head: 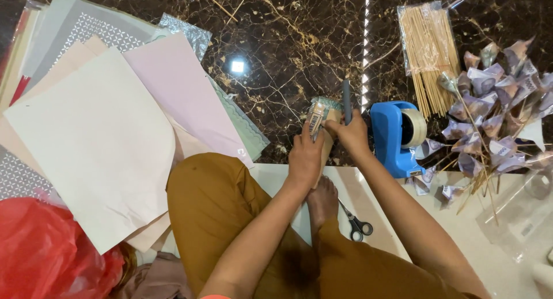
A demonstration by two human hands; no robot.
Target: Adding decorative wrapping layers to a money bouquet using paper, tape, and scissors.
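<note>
My left hand [304, 157] grips a beige cardboard roll [320, 116] with a label stuck on it, held upright over my bare foot [322, 199]. My right hand [350, 134] pinches the top of that roll and also holds a slim dark tool [347, 101] that points away from me. Both hands meet at the roll, just left of a blue tape dispenser [394, 136].
Large paper sheets [98, 143] in cream, pink and patterned grey lie at left on the dark marble floor [288, 40]. Scissors [355, 222] rest by my leg. A bag of bamboo skewers [429, 51] and folded paper flowers on sticks [495, 115] sit at right. A red plastic bag [46, 253] is at bottom left.
</note>
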